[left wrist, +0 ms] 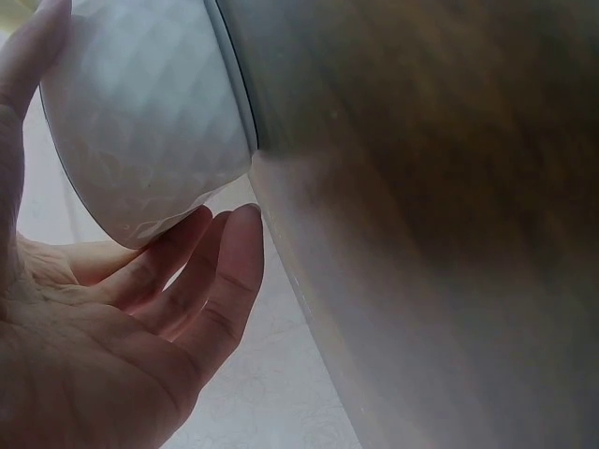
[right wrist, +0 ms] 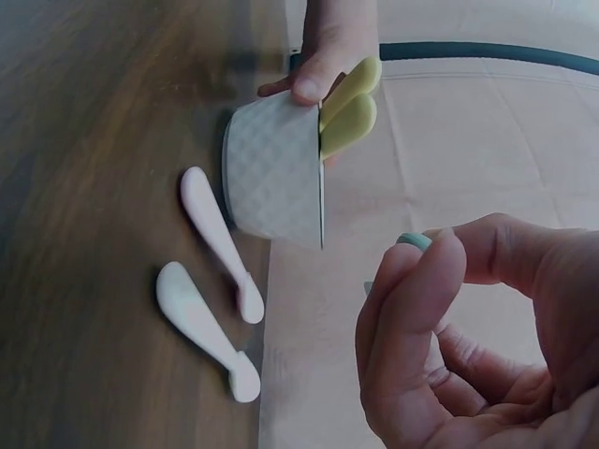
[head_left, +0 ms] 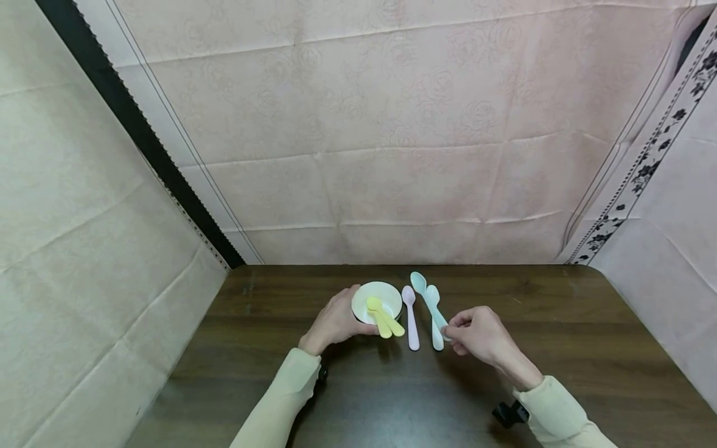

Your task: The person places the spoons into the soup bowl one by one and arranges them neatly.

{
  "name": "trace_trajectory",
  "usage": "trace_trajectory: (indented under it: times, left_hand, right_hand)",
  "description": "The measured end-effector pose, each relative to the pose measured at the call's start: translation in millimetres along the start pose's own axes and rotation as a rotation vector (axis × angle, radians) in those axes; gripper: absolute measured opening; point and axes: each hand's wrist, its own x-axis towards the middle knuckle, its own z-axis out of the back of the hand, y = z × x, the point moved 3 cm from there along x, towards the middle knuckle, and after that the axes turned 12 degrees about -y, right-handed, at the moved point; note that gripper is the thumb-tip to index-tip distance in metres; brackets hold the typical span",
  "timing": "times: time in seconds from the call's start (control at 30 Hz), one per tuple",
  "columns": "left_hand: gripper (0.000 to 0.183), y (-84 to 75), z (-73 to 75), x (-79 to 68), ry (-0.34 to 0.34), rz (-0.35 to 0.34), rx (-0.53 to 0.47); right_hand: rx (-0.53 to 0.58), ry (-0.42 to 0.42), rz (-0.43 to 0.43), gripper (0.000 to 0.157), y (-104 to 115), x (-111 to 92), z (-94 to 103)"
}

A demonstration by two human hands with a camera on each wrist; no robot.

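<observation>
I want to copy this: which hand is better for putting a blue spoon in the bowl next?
Probably the right hand: it pinches a blue spoon near the white bowl, which the left hand is busy holding.

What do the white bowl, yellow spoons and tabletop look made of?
White bowl: glazed ceramic or hard plastic; soft sheen on embossed diamonds.
Yellow spoons: probably moulded plastic, matte; even colour, rounded handles.
Tabletop: wood or wood-look laminate, satin; brown grain, soft reflection.

A brown wooden table [head_left: 364, 398] bears a white bowl [head_left: 364, 301]. Right of the bowl lies a lilac spoon [head_left: 411, 320], then a pale blue spoon [right wrist: 201, 323].
</observation>
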Motion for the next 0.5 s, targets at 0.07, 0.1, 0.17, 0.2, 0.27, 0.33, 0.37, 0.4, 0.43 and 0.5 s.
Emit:
trace_trajectory:
  times: [0.07, 0.1, 0.17, 0.2, 0.27, 0.33, 0.37, 0.4, 0.43, 0.5]
  left_hand:
    - [0.098, -0.6, 0.3, -0.1, 0.001, 0.001, 0.0]
    - [0.098, -0.9, 0.5, 0.0, 0.001, 0.001, 0.002]
    - [0.099, -1.0, 0.5, -0.2, 0.001, 0.004, 0.002]
    - [0.099, -1.1, 0.5, -0.2, 0.001, 0.005, 0.002]
    - [0.099, -1.3, 0.6, -0.1, 0.001, 0.006, 0.001]
    - [0.099, -1.6, 0.7, 0.0, 0.0, 0.003, 0.001]
    - [0.099, -1.7, 0.8, 0.0, 0.0, 0.003, 0.001]
    - [0.099, -1.7, 0.9, 0.0, 0.0, 0.004, 0.002]
    - [0.1, -1.9, 1.0, 0.0, 0.0, 0.004, 0.002]
    - [0.1, -1.8, 1.0, -0.2, 0.0, 0.005, 0.003]
  right_hand:
    - [0.007, 0.008, 0.012, 0.012, 2.1, 0.7, -1.0]
    - [0.013, 0.013, 0.017, 0.011, 3.0, 1.0, -1.6]
    - [0.02, 0.023, 0.028, 0.011, 4.3, 1.4, -2.8]
    - [0.023, 0.029, 0.032, 0.01, 5.0, 1.4, -3.4]
    - [0.029, 0.042, 0.042, 0.01, 6.4, 1.7, -4.2]
    - [0.038, 0.057, 0.041, 0.01, 7.6, 1.5, -5.0]
    - [0.042, 0.065, 0.043, 0.01, 8.1, 1.6, -5.5]
    - [0.046, 0.074, 0.049, 0.01, 8.4, 1.9, -5.9]
    - [0.049, 0.082, 0.054, 0.011, 8.7, 2.3, -6.4]
    - [0.055, 0.093, 0.059, 0.011, 9.4, 2.5, -7.7]
